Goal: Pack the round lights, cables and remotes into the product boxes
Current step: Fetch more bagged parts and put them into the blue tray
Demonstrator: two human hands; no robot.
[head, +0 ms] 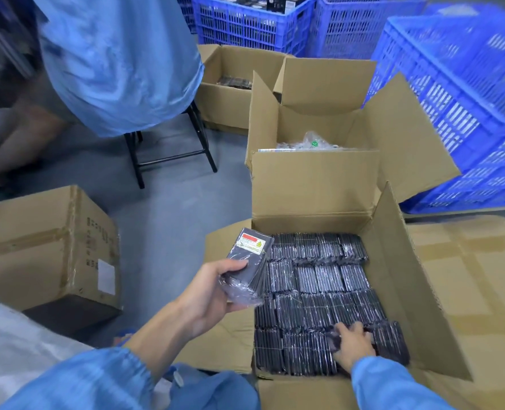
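Step in hand: judged as restocking, drawing bagged black packs, likely the remotes, from a bulk carton; no product boxes are open in reach.
Left hand (215, 287): at 9 o'clock of the carton mouth, raised above its left flap; thumb and fingers clamped on a small stack of bagged packs (247, 272), top pack bearing a red and yellow warning label.
Right hand (352, 341): down inside the carton at its 6 o'clock edge; fingers curled into the packed rows, seemingly gripping one more pack, though blur prevents confirming a full hold.
Supply carton (399, 261): flaps open, filled with upright rows of identical packs (316, 276).
Second carton (313, 179): directly at 12 o'clock, touching the first; holds clear plastic bags, contents not legible.
Blue crates (458, 93): at 1 to 2 o'clock; a far crate at 12 o'clock holds dark printed boxes.
Next move: judged to require lifting the right hand's pack free of tight neighbours and adding it to the left-hand stack.
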